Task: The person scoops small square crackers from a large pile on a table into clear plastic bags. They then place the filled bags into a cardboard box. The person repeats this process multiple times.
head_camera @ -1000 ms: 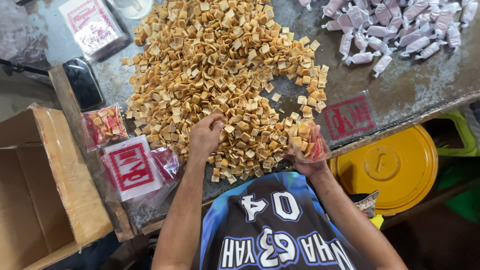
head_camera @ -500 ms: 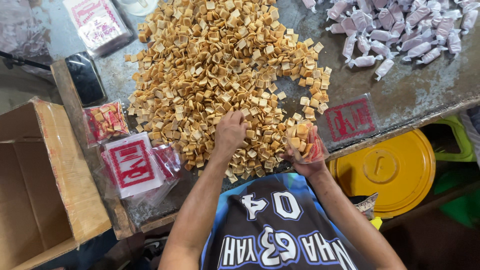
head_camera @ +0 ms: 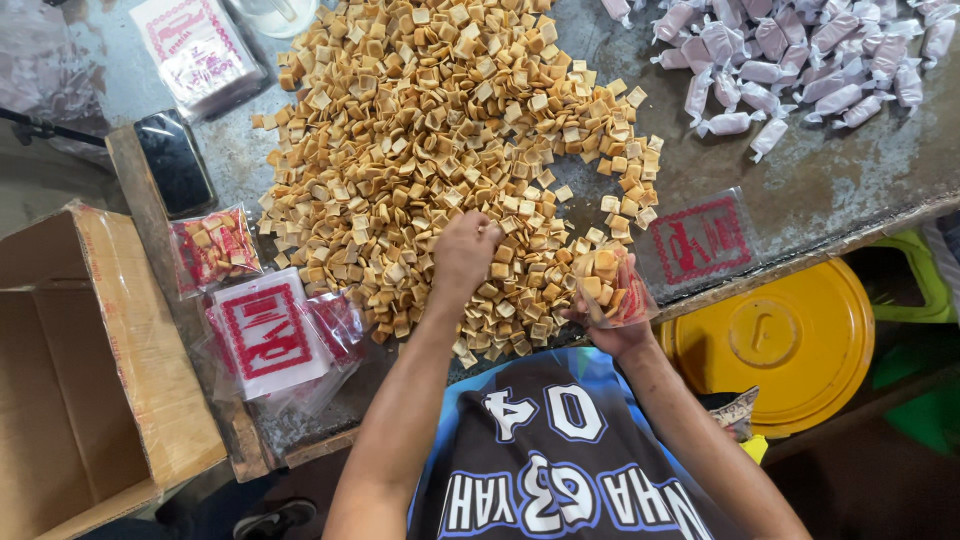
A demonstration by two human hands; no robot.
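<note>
Worn grey table (head_camera: 820, 190), left hand (head_camera: 465, 250) fisted over square crackers (head_camera: 430, 130).

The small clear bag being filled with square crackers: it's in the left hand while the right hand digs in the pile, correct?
Sides swapped. The head view shows the right hand holding the bag while the left hand digs in the cracker pile.

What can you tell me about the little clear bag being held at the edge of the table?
The small clear bag looks like thin, glossy plastic with red print on it. Its mouth is open and tilted toward the heap of square tan crackers, and it is already partly filled with them. The right hand grips it from below at the near edge of the worn grey table. The left hand is apart from it, on the heap.
</note>
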